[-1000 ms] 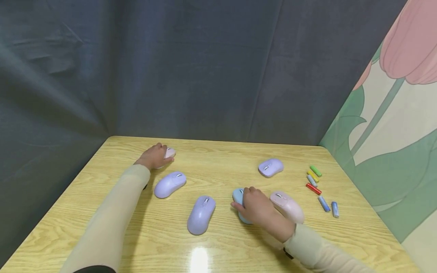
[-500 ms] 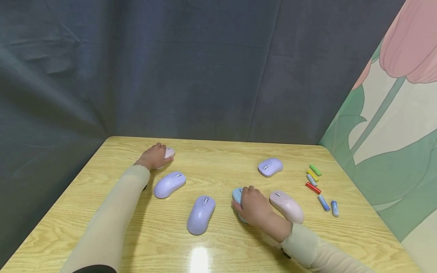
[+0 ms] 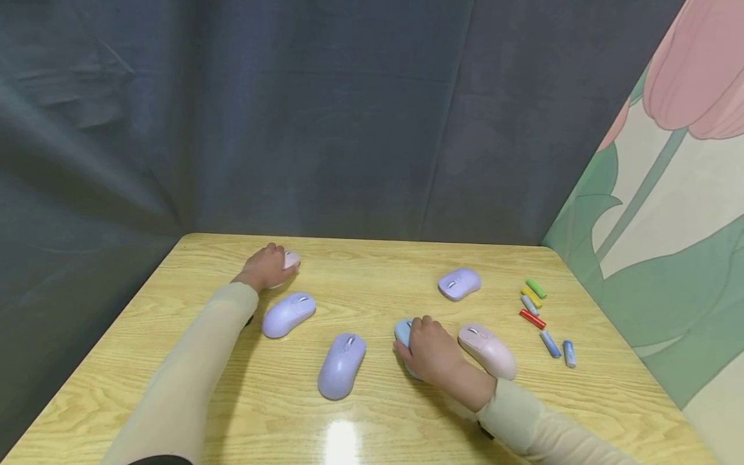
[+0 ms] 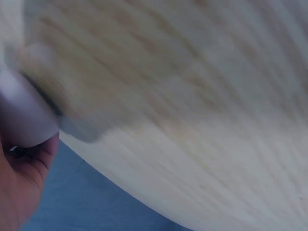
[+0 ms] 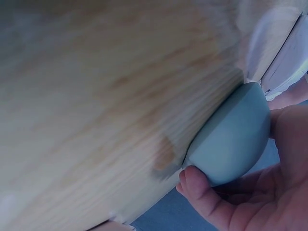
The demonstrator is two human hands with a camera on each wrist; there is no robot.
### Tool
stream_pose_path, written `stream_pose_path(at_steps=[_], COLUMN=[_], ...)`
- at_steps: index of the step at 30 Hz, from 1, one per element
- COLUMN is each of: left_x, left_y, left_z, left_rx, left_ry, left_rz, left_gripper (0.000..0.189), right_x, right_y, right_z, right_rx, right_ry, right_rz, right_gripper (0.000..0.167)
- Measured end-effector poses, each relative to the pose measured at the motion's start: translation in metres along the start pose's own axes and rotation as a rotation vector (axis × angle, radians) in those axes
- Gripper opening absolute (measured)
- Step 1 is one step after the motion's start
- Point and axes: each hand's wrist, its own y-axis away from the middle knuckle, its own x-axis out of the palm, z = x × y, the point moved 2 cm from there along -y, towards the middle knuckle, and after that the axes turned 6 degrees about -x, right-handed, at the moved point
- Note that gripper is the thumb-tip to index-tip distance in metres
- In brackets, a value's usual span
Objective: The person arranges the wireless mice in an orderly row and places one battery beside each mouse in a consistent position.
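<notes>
Little has shifted over the last second: the left hand (image 3: 266, 266) keeps its fingers curled round a pale pink mouse (image 3: 292, 259), the right hand (image 3: 433, 352) round a blue mouse (image 3: 402, 332), another pink mouse (image 3: 488, 352) beside those fingers on the counter (image 3: 372, 284); work seems paused.

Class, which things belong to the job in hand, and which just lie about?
Likely the job:
Rounded pale pink computer mouse, in the left hand
Rounded light blue computer mouse, in the right hand

Apparently lying about:
Three rounded lilac mice
Another rounded pink mouse
Six small coloured cylinders, perhaps batteries
</notes>
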Motion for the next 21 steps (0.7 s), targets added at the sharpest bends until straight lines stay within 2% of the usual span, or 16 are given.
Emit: stream_pose_path(at_steps=[5, 16, 21], left_x=[-0.007, -0.022, -0.026], left_y=[-0.001, -0.004, -0.008], left_z=[-0.009, -0.036, -0.048], left_rx=[-0.047, -0.071, -0.108], left_ry=[0.024, 0.081, 0.112], left_rz=[-0.003, -0.082, -0.071], left_gripper=[0.069, 0.057, 0.059], right_x=[0.0, 0.0, -0.001], right_y=[-0.002, -0.005, -0.007], right_z=[0.001, 0.003, 0.003], right_rx=[0.0, 0.003, 0.019], right_ry=[-0.005, -0.016, -0.033], right_rz=[-0.002, 0.015, 0.028], right_gripper=[0.047, 0.049, 0.049])
